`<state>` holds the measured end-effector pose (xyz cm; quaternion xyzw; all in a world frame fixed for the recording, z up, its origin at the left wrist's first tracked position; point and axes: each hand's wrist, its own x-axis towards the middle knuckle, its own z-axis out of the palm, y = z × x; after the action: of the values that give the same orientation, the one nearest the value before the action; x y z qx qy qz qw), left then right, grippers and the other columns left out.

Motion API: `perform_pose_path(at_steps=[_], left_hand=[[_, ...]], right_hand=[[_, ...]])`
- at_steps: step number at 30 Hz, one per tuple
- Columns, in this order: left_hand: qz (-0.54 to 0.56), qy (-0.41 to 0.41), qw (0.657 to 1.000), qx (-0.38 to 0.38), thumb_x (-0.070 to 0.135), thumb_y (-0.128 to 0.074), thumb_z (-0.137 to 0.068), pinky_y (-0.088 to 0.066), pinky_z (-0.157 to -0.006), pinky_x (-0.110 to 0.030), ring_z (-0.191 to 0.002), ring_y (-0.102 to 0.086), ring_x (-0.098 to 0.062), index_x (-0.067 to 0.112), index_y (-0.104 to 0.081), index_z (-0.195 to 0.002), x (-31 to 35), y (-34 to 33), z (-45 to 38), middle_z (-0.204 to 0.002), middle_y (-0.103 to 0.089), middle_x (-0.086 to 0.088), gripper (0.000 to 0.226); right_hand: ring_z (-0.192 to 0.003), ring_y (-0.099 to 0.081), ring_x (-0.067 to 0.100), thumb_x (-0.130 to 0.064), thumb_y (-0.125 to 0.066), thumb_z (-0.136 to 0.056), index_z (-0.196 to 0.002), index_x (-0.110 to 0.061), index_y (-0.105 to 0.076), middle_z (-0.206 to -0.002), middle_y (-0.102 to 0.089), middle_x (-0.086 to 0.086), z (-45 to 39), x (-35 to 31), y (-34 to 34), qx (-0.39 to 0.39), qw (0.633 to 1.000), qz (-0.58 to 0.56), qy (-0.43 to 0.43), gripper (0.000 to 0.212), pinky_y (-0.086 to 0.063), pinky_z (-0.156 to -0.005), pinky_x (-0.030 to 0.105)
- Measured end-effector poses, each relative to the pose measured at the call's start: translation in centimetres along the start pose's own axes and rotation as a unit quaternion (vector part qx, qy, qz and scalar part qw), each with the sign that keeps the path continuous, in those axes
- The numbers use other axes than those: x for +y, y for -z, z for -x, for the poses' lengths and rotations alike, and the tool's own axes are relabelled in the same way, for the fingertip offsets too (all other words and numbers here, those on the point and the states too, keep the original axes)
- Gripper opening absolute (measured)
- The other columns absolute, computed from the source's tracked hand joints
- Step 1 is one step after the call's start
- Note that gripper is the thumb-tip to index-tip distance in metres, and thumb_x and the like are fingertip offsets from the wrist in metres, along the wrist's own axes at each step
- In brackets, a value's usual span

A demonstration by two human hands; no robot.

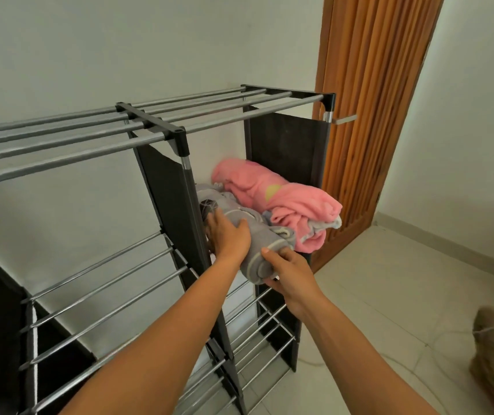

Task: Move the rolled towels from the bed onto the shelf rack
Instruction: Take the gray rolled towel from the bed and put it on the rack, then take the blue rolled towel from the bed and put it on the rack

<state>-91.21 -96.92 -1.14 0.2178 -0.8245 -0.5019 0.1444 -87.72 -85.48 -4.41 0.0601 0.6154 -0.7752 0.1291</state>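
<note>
Mostly underway. Black-framed shelf rack with silver metal rails [138, 139], upper right bay in use. Rolled pink fleece towel [272, 199] already lying in that bay, against right panel. Rolled grey towel with pale stripe [251, 235] just beside it on the left, near end overhanging front rail, not fully seated. Left hand [227, 235] laid flat over roll's top, fingers spread. Right hand [290, 271] cupped round roll's near end, clamped on it. Bed out of view, remaining towels unknown. Left bays bare.
</note>
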Motion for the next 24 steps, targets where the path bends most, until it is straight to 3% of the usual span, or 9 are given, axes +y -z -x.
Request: perform_pose_path(at_steps=[3, 4, 6, 8, 10, 12, 15, 20, 24], left_hand=[[-0.079, -0.166, 0.983, 0.013, 0.024, -0.055, -0.093, -0.022, -0.12, -0.045, -0.147, -0.022, -0.028, 0.01, -0.04, -0.142, 0.9, -0.9, 2.6, -0.158, -0.024, -0.012, 0.053], [-0.064, -0.22, 0.973, 0.014, 0.022, -0.057, -0.091, -0.031, -0.115, -0.039, -0.137, -0.036, -0.026, 0.007, -0.051, -0.131, 1.4, -1.4, 3.6, -0.148, -0.04, -0.012, 0.042], [-0.01, -0.304, 0.953, -0.013, 0.017, -0.059, -0.09, -0.042, -0.091, -0.012, -0.097, -0.056, -0.007, 0.006, -0.061, -0.108, 2.5, -2.7, 6.1, -0.11, -0.058, 0.0, 0.021], [0.014, -0.319, 0.94, -0.118, 0.015, -0.059, -0.092, -0.04, -0.072, 0.001, -0.075, -0.051, 0.007, 0.008, -0.065, -0.101, 3.4, -4.9, 8.6, -0.091, -0.058, 0.006, 0.013], [-0.013, -0.295, 0.916, -0.272, 0.015, -0.059, -0.092, -0.041, -0.072, -0.002, -0.078, -0.058, 0.001, 0.006, -0.067, -0.103, 3.2, -8.6, 11.1, -0.093, -0.066, -0.001, 0.017], [-0.114, -0.259, 0.864, -0.418, 0.021, -0.06, -0.091, -0.046, -0.086, -0.022, -0.097, -0.065, -0.019, 0.008, -0.065, -0.112, 2.6, -13.1, 14.2, -0.107, -0.069, -0.009, 0.026], [-0.217, -0.255, 0.754, -0.565, 0.029, -0.062, -0.09, -0.046, -0.097, -0.031, -0.113, -0.06, -0.028, 0.009, -0.061, -0.122, 1.9, -19.0, 21.6, -0.117, -0.066, -0.013, 0.038], [-0.214, -0.334, 0.617, -0.679, 0.031, -0.063, -0.089, -0.04, -0.074, -0.023, -0.107, -0.063, -0.027, 0.01, -0.065, -0.111, 2.6, -23.9, 38.7, -0.097, -0.066, -0.007, 0.03], [-0.215, -0.416, 0.518, -0.715, 0.032, -0.063, -0.089, -0.046, -0.09, -0.028, -0.109, -0.063, -0.024, 0.01, -0.067, -0.112, 3.4, -24.9, 52.8, -0.113, -0.071, -0.009, 0.032]], right_hand=[[-0.092, -0.06, 0.013, -0.023, -0.065, -0.088, -0.095, -0.013, -0.061, -0.093, -0.063, 0.001, 0.9, 1.0, 2.9, 0.046, 0.999, 0.001, -0.02, 0.013, -0.051, -0.079, 0.03], [-0.091, -0.06, 0.012, -0.022, -0.064, -0.088, -0.1, -0.012, -0.06, -0.094, -0.062, 0.001, 1.4, 1.5, 4.5, 0.079, 0.996, -0.007, -0.033, 0.016, -0.052, -0.079, 0.03], [-0.088, -0.059, 0.013, -0.016, -0.062, -0.089, -0.103, -0.011, -0.059, -0.093, -0.062, 0.003, 2.6, 2.7, 8.2, 0.148, 0.987, -0.029, -0.06, 0.015, -0.052, -0.078, 0.03], [-0.084, -0.059, 0.015, -0.012, -0.06, -0.089, -0.102, -0.011, -0.059, -0.092, -0.061, 0.004, 4.7, 4.1, 12.5, 0.215, 0.972, -0.056, -0.077, 0.012, -0.052, -0.075, 0.029], [-0.076, -0.059, 0.013, -0.01, -0.058, -0.09, -0.096, -0.013, -0.059, -0.086, -0.06, 0.002, 7.9, 5.4, 16.9, 0.279, 0.953, -0.082, -0.079, 0.007, -0.049, -0.067, 0.026], [-0.071, -0.057, 0.012, -0.008, -0.055, -0.091, -0.088, -0.014, -0.057, -0.079, -0.058, 0.0, 12.1, 6.4, 21.1, 0.346, 0.931, -0.099, -0.067, 0.007, -0.047, -0.063, 0.024], [-0.067, -0.055, 0.013, -0.007, -0.054, -0.092, -0.082, -0.015, -0.056, -0.074, -0.057, 0.001, 20.7, 7.3, 26.7, 0.443, 0.887, -0.121, -0.04, 0.013, -0.046, -0.064, 0.024], [-0.068, -0.054, 0.016, -0.007, -0.053, -0.092, -0.08, -0.013, -0.057, -0.074, -0.057, 0.004, 37.7, 10.5, 32.8, 0.57, 0.796, -0.202, 0.006, 0.014, -0.046, -0.067, 0.027], [-0.068, -0.055, 0.017, -0.005, -0.052, -0.092, -0.082, -0.011, -0.061, -0.078, -0.059, 0.007, 51.4, 13.6, 35.3, 0.642, 0.722, -0.256, 0.032, 0.015, -0.047, -0.068, 0.028]])
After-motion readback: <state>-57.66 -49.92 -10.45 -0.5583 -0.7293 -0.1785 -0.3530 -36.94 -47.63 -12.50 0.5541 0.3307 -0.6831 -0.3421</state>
